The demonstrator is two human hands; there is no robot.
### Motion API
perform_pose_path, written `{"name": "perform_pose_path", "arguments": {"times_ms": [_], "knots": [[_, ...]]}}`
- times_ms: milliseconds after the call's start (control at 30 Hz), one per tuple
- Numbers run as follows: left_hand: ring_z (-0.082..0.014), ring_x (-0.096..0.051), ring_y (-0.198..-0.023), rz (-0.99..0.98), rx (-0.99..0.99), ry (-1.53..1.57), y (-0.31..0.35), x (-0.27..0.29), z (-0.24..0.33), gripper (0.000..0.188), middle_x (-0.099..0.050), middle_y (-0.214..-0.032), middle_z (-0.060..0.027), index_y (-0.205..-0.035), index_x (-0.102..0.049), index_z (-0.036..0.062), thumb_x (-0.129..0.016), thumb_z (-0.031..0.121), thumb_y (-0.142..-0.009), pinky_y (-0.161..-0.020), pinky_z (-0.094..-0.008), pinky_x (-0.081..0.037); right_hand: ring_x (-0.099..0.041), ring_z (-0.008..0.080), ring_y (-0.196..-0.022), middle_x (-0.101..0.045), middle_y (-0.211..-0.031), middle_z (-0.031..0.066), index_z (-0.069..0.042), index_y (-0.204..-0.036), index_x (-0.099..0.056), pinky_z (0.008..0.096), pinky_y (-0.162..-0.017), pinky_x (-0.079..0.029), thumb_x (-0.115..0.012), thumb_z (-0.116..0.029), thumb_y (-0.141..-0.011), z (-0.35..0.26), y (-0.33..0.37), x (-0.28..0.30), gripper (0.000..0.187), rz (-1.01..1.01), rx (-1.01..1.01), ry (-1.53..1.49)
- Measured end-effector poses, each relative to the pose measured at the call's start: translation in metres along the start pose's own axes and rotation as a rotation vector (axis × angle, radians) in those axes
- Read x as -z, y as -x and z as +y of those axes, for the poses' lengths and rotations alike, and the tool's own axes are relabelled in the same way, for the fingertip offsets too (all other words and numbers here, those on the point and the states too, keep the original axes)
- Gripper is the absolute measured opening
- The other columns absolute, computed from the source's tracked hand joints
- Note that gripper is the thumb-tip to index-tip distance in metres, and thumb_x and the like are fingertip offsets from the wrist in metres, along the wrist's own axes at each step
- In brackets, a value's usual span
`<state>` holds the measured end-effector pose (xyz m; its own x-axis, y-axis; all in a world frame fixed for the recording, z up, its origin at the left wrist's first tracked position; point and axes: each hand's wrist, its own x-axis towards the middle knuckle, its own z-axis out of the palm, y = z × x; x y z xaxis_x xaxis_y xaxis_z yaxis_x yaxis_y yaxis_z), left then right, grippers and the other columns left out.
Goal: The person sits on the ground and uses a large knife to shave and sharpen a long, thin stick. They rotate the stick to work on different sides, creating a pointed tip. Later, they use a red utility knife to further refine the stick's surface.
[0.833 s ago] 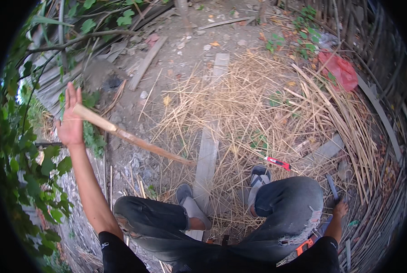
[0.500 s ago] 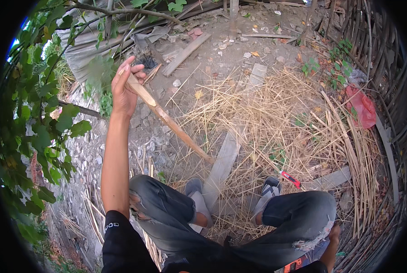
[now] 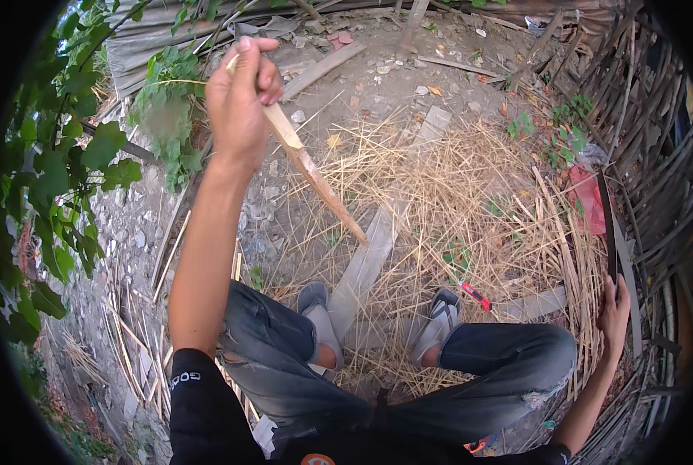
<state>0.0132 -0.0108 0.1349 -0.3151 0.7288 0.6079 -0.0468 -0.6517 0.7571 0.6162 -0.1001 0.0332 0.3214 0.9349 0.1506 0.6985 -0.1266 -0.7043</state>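
Note:
A wooden stick slants down from my left hand, whose fingers are closed round its upper end. Pale, freshly cut wood shows on that upper part; the lower part is reddish-brown and its tip reaches over a grey board on the ground. Out at the right side, my right hand grips a long, thin, dark blade pointing away from me. Its handle is mostly hidden by my fingers, so the exact kind of blade is unclear.
Straw covers the ground ahead, and a red utility knife lies on it. A red plastic bag is beside a woven-branch fence at right. Leafy vines hang at left. An orange object shows beneath my right leg.
My right hand has risen from low beside my right leg and now holds the dark blade out to the right. My left hand has moved up and right with the stick.

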Motion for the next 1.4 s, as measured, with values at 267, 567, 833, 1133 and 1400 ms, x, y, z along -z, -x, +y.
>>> {"name": "perform_pose_path", "arguments": {"times_ms": [267, 567, 833, 1133, 1400], "knots": [[-0.006, -0.029, -0.053, -0.01, 0.036, 0.068, 0.022, -0.001, -0.052, 0.046, -0.029, -0.059, 0.0058, -0.082, -0.052, 0.0061, -0.042, 0.044, -0.107, -0.052, -0.0226, -0.026, -0.045, 0.0044, -0.052, -0.048, -0.064, -0.0055, -0.003, -0.108, -0.061, 0.0235, -0.044, -0.038, -0.057, -0.03, -0.102, -0.153, 0.021, -0.156, 0.028, -0.665, 0.17, -0.237], [-0.006, -0.025, -0.049, 0.185, 0.006, 0.229, 0.006, 0.033, -0.067, 0.056, -0.033, -0.06, 0.0028, -0.072, -0.044, 0.0084, -0.039, 0.055, -0.102, -0.045, -0.0233, -0.019, -0.042, 0.0036, -0.048, -0.044, -0.065, -0.0037, 0.0, -0.123, -0.055, 0.0217, -0.046, -0.042, -0.049, -0.031, -0.107, -0.299, 0.022, -0.206, 0.035, -0.246, 0.534, -0.997], [-0.007, -0.021, -0.051, 0.257, -0.001, 0.164, 0.013, -0.001, -0.071, 0.053, -0.027, -0.06, 0.0048, -0.074, -0.04, 0.0109, -0.035, 0.056, -0.101, -0.047, -0.0244, -0.016, -0.053, 0.0194, -0.052, -0.052, -0.063, 0.0049, -0.002, -0.1, -0.055, 0.0384, -0.056, -0.048, -0.05, -0.031, -0.103, -0.101, 0.156, -0.442, 0.03, -0.249, 0.06, -0.56], [-0.0049, -0.033, -0.06, 0.266, -0.041, 0.216, 0.008, -0.018, -0.081, 0.048, -0.045, -0.076, 0.0001, -0.074, -0.045, 0.0088, -0.046, 0.05, -0.099, -0.051, -0.0209, -0.023, -0.055, 0.02, -0.06, -0.054, -0.066, 0.0093, 0.004, -0.107, -0.064, 0.0387, -0.061, -0.049, -0.049, -0.045, -0.104, -0.204, 0.042, -0.384, 0.051, -0.477, 0.117, -0.502], [-0.0051, -0.032, -0.061, 0.297, -0.067, 0.188, 0.012, -0.028, -0.077, 0.047, -0.044, -0.075, 0.0005, -0.075, -0.044, 0.0089, -0.043, 0.049, -0.1, -0.051, -0.0215, -0.023, -0.037, 0.0139, -0.05, -0.04, -0.064, 0.0005, -0.006, -0.101, -0.048, 0.0321, -0.055, -0.04, -0.033, -0.065, -0.102, -0.177, 0.114, -0.41, 0.061, 0.032, 0.401, -1.515]]}}
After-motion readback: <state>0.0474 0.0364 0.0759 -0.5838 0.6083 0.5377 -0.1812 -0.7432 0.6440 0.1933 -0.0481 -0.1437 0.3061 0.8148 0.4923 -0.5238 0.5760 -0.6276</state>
